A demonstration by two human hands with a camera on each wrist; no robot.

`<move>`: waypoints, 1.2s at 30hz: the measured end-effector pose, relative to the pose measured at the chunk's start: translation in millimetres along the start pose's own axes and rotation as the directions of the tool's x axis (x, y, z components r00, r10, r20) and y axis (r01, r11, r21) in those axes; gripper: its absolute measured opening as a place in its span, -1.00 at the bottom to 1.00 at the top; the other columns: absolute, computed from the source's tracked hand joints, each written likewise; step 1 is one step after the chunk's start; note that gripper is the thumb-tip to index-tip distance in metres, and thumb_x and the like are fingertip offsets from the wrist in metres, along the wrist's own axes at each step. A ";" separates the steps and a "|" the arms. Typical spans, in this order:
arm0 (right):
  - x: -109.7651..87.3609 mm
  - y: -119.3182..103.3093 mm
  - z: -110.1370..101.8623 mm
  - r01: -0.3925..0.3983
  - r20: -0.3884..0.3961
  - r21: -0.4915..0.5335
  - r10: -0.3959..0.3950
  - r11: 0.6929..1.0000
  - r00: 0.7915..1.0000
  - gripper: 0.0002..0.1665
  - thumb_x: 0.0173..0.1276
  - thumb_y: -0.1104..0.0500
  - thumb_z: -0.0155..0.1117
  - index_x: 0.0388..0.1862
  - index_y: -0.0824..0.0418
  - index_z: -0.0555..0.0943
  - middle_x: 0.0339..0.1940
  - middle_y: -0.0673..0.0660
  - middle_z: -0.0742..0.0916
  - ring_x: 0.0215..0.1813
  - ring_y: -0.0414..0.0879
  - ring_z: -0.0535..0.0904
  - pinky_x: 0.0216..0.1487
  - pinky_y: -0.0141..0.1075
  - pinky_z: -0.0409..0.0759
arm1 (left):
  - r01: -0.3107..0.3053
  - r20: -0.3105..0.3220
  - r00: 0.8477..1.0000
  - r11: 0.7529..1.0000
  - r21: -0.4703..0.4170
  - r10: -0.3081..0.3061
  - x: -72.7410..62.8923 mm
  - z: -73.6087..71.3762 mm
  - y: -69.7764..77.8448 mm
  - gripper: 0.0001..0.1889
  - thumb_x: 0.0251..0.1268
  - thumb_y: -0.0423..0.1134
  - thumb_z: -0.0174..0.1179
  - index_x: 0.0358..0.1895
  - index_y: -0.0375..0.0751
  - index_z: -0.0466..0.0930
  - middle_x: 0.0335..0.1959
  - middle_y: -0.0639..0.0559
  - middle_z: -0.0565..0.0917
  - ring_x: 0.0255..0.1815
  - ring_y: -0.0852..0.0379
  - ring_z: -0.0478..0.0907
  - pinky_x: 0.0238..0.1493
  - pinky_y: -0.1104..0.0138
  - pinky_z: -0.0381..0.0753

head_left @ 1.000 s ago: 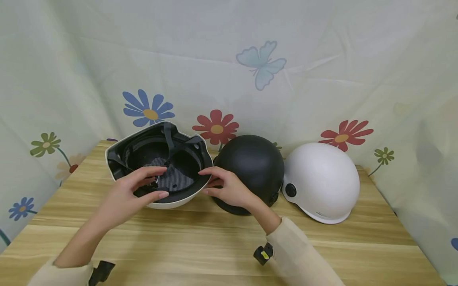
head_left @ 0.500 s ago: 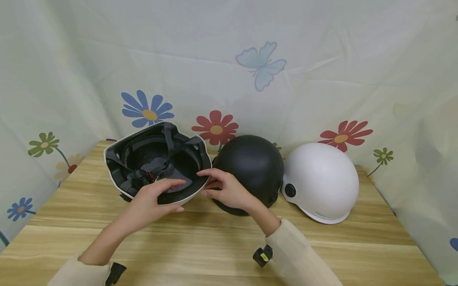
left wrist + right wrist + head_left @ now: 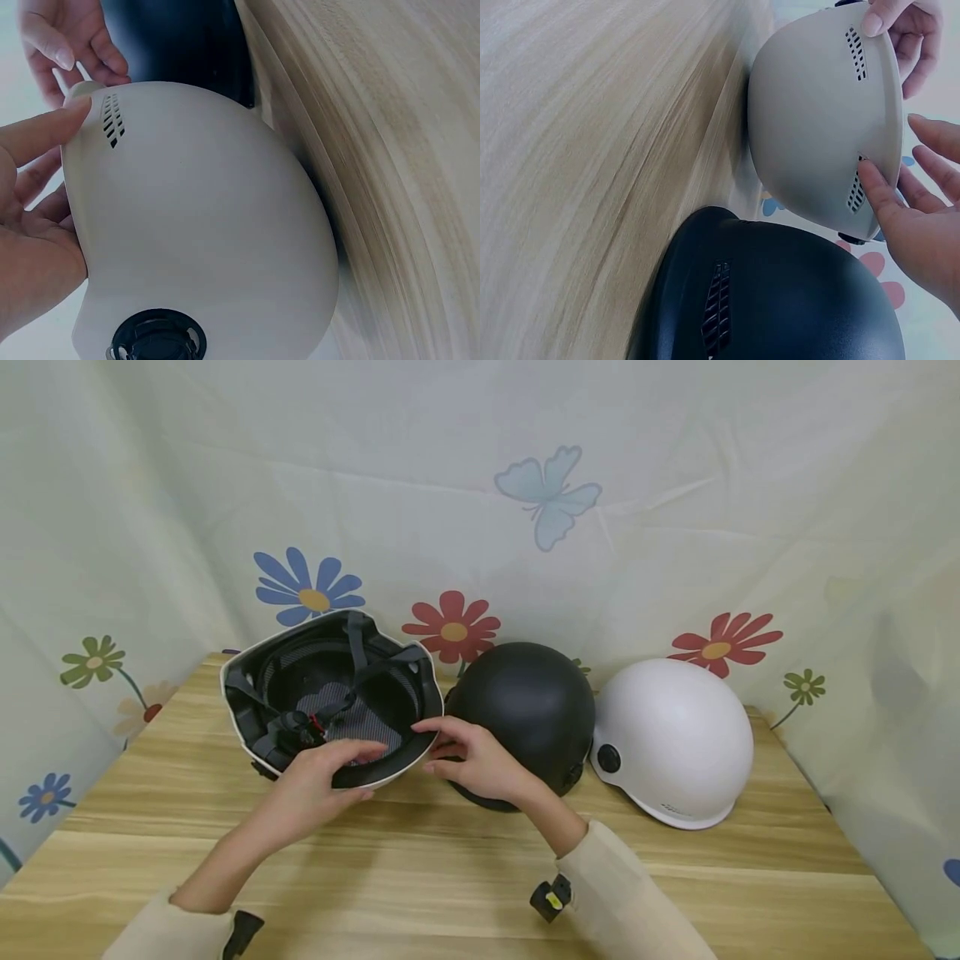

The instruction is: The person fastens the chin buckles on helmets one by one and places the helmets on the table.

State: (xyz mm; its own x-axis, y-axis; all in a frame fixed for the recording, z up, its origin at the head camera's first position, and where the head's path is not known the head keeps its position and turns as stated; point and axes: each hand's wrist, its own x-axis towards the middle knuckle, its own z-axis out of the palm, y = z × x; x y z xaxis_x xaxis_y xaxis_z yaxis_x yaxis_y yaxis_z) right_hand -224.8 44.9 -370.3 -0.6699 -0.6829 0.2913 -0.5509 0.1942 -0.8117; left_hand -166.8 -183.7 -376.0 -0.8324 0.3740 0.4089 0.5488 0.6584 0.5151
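An off-white helmet (image 3: 397, 760) lies upside down at the left of the table, its black padded inside facing up. Black straps (image 3: 358, 643) cross the opening, and a dark buckle (image 3: 300, 727) with a red part lies inside at the left. My left hand (image 3: 318, 785) grips the near rim, thumb on the outer shell (image 3: 202, 195) beside a vent, fingers inside. On the right rim, my right hand (image 3: 480, 760) holds on with its thumb on the shell at another vent (image 3: 857, 191) and fingers reaching over the edge.
A matte black helmet (image 3: 525, 718) stands dome up close to the right hand. Right of it is a glossy white helmet (image 3: 678, 739), also dome up. A flowered curtain (image 3: 420, 510) hangs behind the wooden table (image 3: 480, 877).
My left hand has moved right and down from over the helmet's inside onto its near rim, uncovering the buckle. The right hand has kept its hold. The helmet has shifted only slightly.
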 end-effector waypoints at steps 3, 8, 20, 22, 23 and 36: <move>-0.9 0.4 -0.7 0.009 0.002 0.003 -0.009 1.000 1.000 -0.47 0.14 0.45 0.26 0.14 0.36 0.43 -0.11 0.26 0.56 -0.12 -0.01 0.52 -0.02 -0.10 0.51 | -0.030 -0.011 0.999 0.999 0.019 0.030 0.1 -0.2 0.0 -0.54 -0.14 -0.47 0.39 -0.04 -0.30 0.57 -0.11 -0.06 0.61 -0.06 -0.02 0.53 -0.08 0.11 0.50; -2.2 1.5 -2.1 0.016 0.006 0.007 -0.016 1.000 1.000 -0.46 0.15 0.44 0.26 0.15 0.37 0.42 -0.03 0.25 0.54 -0.06 0.07 0.50 0.02 -0.09 0.49 | -0.060 -0.020 0.998 0.998 0.032 0.060 -1.2 -1.7 0.3 -0.56 -0.16 -0.49 0.39 -0.07 -0.28 0.58 -0.14 -0.05 0.62 -0.08 0.00 0.53 -0.10 0.11 0.51; -3.9 0.9 -7.4 0.051 0.000 -0.014 -0.051 0.999 0.999 -0.42 0.16 0.41 0.26 0.19 0.35 0.39 0.20 0.22 0.45 0.08 0.03 0.47 0.08 -0.12 0.45 | -0.019 -0.018 1.000 1.000 0.021 0.019 -3.1 -10.0 1.7 -0.58 -0.14 -0.53 0.36 -0.08 -0.25 0.59 -0.16 -0.02 0.62 -0.08 0.00 0.52 -0.10 0.09 0.50; -3.6 0.4 -8.3 0.067 -0.006 -0.012 -0.067 0.998 0.998 -0.43 0.17 0.42 0.25 0.20 0.35 0.38 0.23 0.22 0.42 0.10 0.03 0.47 0.08 -0.12 0.45 | -0.009 -0.017 1.000 1.000 0.008 0.009 -3.4 -12.9 2.5 -0.58 -0.13 -0.54 0.35 -0.08 -0.24 0.59 -0.16 -0.02 0.62 -0.08 0.00 0.52 -0.10 0.09 0.50; -3.4 -0.1 -8.8 0.073 -0.010 -0.011 -0.073 0.997 0.997 -0.43 0.17 0.42 0.25 0.19 0.36 0.39 0.24 0.22 0.41 0.10 0.03 0.46 0.08 -0.12 0.45 | -0.007 -0.019 1.000 1.000 0.002 0.007 -3.5 -14.4 3.1 -0.58 -0.12 -0.55 0.34 -0.08 -0.24 0.59 -0.15 -0.02 0.62 -0.08 -0.01 0.52 -0.10 0.08 0.50; -1.7 -7.7 -17.5 0.032 -0.072 -0.005 -0.033 0.999 0.997 -0.45 0.19 0.46 0.20 0.19 0.36 0.38 0.20 0.24 0.44 0.09 0.12 0.47 0.02 -0.29 0.49 | -0.045 -0.154 0.987 0.999 0.006 0.045 -2.5 -35.3 20.2 -0.56 -0.06 -0.50 0.33 -0.02 -0.16 0.58 -0.14 0.02 0.62 -0.10 0.06 0.54 -0.14 0.17 0.49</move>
State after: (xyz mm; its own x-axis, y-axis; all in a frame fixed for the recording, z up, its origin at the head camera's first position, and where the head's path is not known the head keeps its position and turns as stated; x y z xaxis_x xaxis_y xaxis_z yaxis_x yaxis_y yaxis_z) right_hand -228.1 56.9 -355.7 -0.6857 -0.6364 0.3533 -0.5745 0.1752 -0.7995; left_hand -150.9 -194.3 -340.1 -0.7851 0.2982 0.5429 0.5849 0.6452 0.4915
